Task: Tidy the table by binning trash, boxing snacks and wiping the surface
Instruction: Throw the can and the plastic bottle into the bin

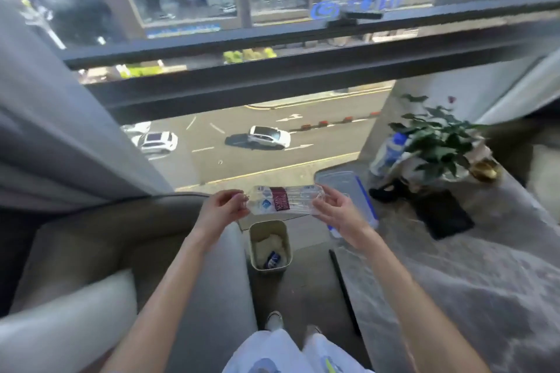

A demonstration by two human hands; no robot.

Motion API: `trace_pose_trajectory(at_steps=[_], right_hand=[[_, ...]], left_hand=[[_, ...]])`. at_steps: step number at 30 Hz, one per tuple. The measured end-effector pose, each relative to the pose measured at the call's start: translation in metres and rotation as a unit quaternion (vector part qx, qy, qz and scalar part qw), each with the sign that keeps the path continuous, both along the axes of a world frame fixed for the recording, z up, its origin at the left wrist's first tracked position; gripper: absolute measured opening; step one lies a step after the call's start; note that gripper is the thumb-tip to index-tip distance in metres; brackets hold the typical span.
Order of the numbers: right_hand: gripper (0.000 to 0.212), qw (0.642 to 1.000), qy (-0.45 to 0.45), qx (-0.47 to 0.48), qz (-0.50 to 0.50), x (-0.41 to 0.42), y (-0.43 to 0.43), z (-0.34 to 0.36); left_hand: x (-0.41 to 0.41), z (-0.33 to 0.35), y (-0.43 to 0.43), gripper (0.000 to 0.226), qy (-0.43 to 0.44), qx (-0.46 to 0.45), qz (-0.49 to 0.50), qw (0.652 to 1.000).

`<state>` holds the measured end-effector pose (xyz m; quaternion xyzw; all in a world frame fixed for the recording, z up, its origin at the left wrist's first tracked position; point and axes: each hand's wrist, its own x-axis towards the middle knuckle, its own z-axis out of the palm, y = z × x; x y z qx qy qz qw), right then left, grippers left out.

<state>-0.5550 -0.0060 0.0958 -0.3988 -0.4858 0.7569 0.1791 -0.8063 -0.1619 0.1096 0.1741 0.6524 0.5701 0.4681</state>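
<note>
The left hand (222,206) curls its fingers round the neck end of a clear, thin-walled plastic bottle (298,201) with a dark red label. The right hand (336,212) grips the base end, thumb on top and fingers beneath. Both bare forearms stretch forward, and the bottle lies level between the hands, in the air above the bin (252,247). The bin is small, beige and round-cornered, and stands on the floor with pale crumpled paper and something blue inside. To the right, a clear box (342,183) with blue clips sits on the grey marbled surface (454,266), near a leafy plant (439,142). A smooth beige sofa (91,239) is to the left.
</note>
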Motion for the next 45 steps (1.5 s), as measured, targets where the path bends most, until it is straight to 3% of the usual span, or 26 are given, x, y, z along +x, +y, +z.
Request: trace_pose_trajectory(at_steps=[4, 12, 17, 24, 26, 29, 31, 34, 36, 38, 41, 45], right_hand=[[0.089, 0.999, 0.006, 0.004, 0.052, -0.032, 0.009, 0.003], [0.057, 0.992, 0.037, -0.067, 0.100, -0.057, 0.042, 0.002], [0.069, 0.996, -0.020, -0.054, 0.068, -0.068, 0.051, -0.013], [0.057, 0.986, -0.118, -0.118, 0.005, -0.085, 0.050, -0.077], [0.051, 0.981, -0.144, -0.129, -0.020, -0.098, 0.052, -0.107], [0.046, 0.970, -0.181, -0.150, -0.058, -0.118, 0.059, -0.170], [0.042, 0.956, -0.212, -0.178, -0.094, -0.126, 0.060, -0.222], [0.037, 0.932, -0.263, -0.220, -0.119, -0.129, 0.055, -0.314], [0.034, 0.916, -0.297, -0.238, -0.128, -0.126, 0.046, -0.377], [0.033, 0.899, -0.321, -0.266, -0.133, -0.125, 0.037, -0.435], [0.032, 0.883, -0.335, -0.297, -0.138, -0.128, 0.036, -0.509], [0.029, 0.888, -0.336, -0.277, -0.148, -0.139, 0.051, -0.588]], left_hand=[[-0.008, -0.004, -0.011, 0.029, -0.024, -0.011, 0.080, 0.996], [-0.012, -0.001, 0.005, 0.031, -0.044, -0.009, 0.145, 0.988], [-0.014, -0.015, 0.023, 0.032, -0.063, -0.017, 0.158, 0.985], [-0.014, -0.082, 0.049, 0.022, -0.152, -0.096, 0.210, 0.961], [-0.021, -0.115, 0.065, 0.014, -0.177, -0.126, 0.216, 0.952], [-0.033, -0.185, 0.085, 0.019, -0.186, -0.176, 0.195, 0.947], [-0.041, -0.242, 0.093, 0.006, -0.208, -0.202, 0.172, 0.941], [-0.047, -0.338, 0.100, 0.042, -0.217, -0.257, 0.124, 0.934], [-0.049, -0.404, 0.103, 0.052, -0.190, -0.290, 0.088, 0.934], [-0.049, -0.470, 0.107, 0.052, -0.162, -0.317, 0.066, 0.932], [-0.058, -0.552, 0.116, 0.035, -0.153, -0.326, 0.044, 0.932], [-0.077, -0.629, 0.133, 0.056, -0.193, -0.321, 0.025, 0.927]])
